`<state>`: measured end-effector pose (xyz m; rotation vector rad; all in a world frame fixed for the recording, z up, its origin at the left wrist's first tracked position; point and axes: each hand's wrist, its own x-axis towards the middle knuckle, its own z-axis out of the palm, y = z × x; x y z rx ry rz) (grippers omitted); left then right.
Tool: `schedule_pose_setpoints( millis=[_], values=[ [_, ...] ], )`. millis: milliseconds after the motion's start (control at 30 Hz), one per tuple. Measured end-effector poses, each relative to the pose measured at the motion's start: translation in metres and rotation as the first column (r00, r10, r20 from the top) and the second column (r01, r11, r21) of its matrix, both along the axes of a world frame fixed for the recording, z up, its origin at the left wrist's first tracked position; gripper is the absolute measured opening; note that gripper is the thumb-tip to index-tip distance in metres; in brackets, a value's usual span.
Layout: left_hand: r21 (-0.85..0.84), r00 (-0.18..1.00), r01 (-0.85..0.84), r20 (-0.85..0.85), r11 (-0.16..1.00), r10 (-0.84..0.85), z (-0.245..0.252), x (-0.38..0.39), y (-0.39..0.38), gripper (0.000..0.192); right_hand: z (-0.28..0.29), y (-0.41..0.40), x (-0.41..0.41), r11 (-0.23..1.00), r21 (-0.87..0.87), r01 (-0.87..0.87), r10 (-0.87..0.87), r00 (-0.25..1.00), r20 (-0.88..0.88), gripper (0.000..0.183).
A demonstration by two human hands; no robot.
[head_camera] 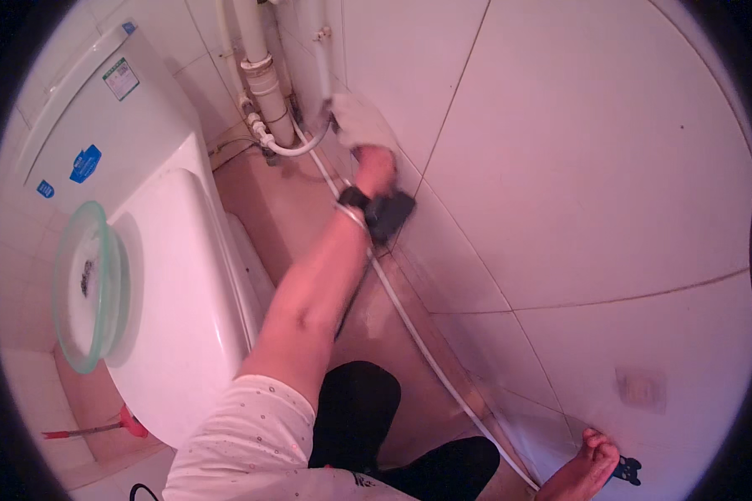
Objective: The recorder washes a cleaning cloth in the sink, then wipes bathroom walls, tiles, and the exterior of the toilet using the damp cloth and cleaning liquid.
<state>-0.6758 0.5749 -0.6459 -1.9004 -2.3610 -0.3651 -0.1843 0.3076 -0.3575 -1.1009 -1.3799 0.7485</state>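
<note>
My left hand (376, 166), blurred, reaches forward with a pale cloth (365, 122) pressed against the white tiled wall (539, 156). The cloth covers most of my fingers and is close to a white pipe (318, 56) that runs down the corner. A black strapped device (385, 213) sits on the left wrist. At the lower right, my right hand (586, 460) is against or very close to the wall, its fingers bent. Just behind it shows a dark bear-shaped item (628, 471); whether the hand touches it I cannot tell.
A white toilet (169, 300) stands on the left, lid down, with a translucent green basin (103, 288) on it. A red-headed plunger (131, 423) is beyond. A white hose (413, 325) runs along the wall's base. A thick drain pipe (266, 87) and a socket cover (639, 389) are visible.
</note>
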Motion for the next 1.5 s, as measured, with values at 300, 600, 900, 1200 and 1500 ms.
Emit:
schedule_pose_setpoints(
  millis=[300, 600, 900, 1200, 1500],
  values=[
    [-0.138, 0.991, -0.123, 0.028, 0.983, 0.128, -0.052, -0.07, -0.014, 0.02, -0.009, 0.007, -0.013, 0.992, -0.008, 0.122, -0.121, 0.989, 0.087, 0.029],
    [-0.311, 0.97, -0.238, -0.026, 0.92, 0.241, -0.192, -0.023, -0.039, 0.022, -0.007, -0.001, -0.004, 0.973, -0.046, 0.226, -0.204, 0.935, 0.289, 0.026],
    [-0.595, 0.995, 0.091, 0.091, 0.798, -0.046, -0.247, 0.129, -0.077, 0.023, -0.002, 0.002, -0.015, 0.961, -0.043, 0.273, -0.225, 0.865, 0.448, 0.021],
    [-0.32, 0.778, 0.428, 0.606, 0.845, -0.165, -0.17, 0.287, -0.141, 0.018, -0.012, 0.013, -0.009, 0.991, -0.118, -0.062, 0.062, 0.998, -0.001, 0.028],
    [0.27, 0.904, 0.399, 0.047, 0.876, -0.426, 0.037, 0.136, -0.089, 0.025, -0.003, 0.012, -0.001, 0.971, -0.199, -0.128, 0.091, 0.978, -0.187, 0.029]
  ],
)
